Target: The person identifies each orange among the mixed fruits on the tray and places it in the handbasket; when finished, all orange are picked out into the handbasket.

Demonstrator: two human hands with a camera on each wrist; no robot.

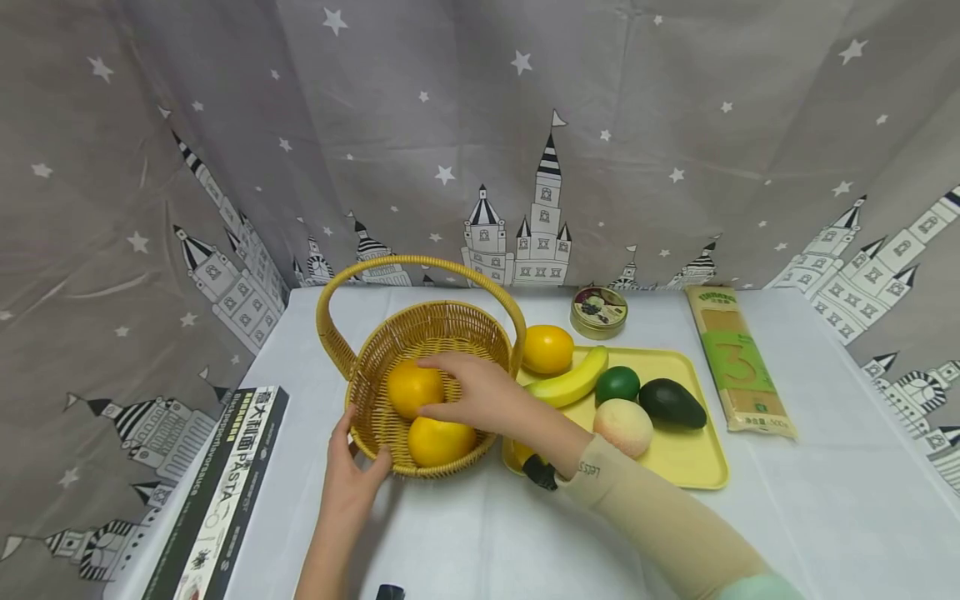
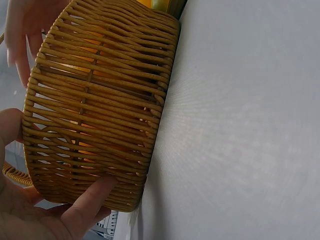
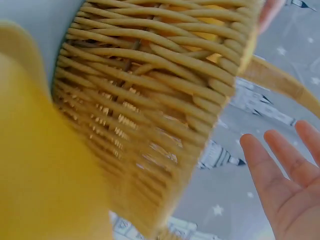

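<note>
Fruit is being loaded into the basket [image 1: 420,350], and this looks like the end of one placement: two oranges lie inside it, and the right hand [image 1: 480,396] hangs over them with fingers spread and relaxed, gripping nothing. Its fingertips touch or nearly touch the rear orange [image 1: 411,387]; the front orange [image 1: 438,442] lies just under the palm. The right wrist view shows the same open palm beside the woven wall.

The left hand [image 1: 352,479] steadies the basket from the near side, thumb up against the rim and fingers pressed flat on the weave [image 2: 95,195], not curled round it.

By my judgement, the next move calls for the right hand to lift clear of the handle [image 1: 420,271] and cross to the tray [image 1: 697,475], which sits just right of the basket on the counter [image 1: 825,500]. There a lemon [image 1: 547,348], banana [image 1: 573,382], lime [image 1: 617,384], peach [image 1: 622,427] and avocado [image 1: 672,403] wait. The lemon and banana lie nearest, almost against the basket. The left hand should keep bracing so the light basket does not slide.
</note>
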